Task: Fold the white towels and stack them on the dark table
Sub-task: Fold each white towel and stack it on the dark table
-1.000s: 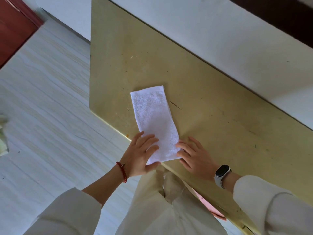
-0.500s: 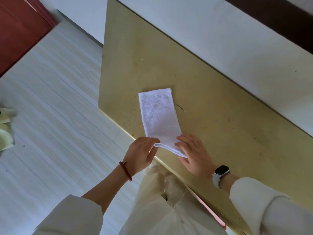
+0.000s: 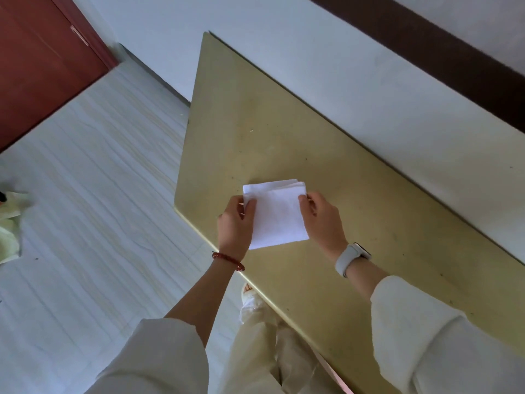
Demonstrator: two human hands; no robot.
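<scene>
A white towel [image 3: 277, 216], folded to a small square with several layers showing at its far edge, lies on the yellow-olive table [image 3: 255, 123] near the table's front edge. My left hand [image 3: 235, 223] pinches the towel's left edge near the far corner, thumb on top. My right hand [image 3: 322, 220] pinches the right edge near the far corner. No dark table and no other white towel is in view.
The table stands against a pale wall [image 3: 341, 66] with a dark band along its top. To the left lies pale tiled floor [image 3: 85, 209], with a red-brown door [image 3: 37, 66] at the far left and a pale green cloth [image 3: 10, 237] at the left edge.
The long towel strip was lifted at its near end and folded over away from me into a square. Both hands moved forward with it. The view shifted, so the table's left corner shows.
</scene>
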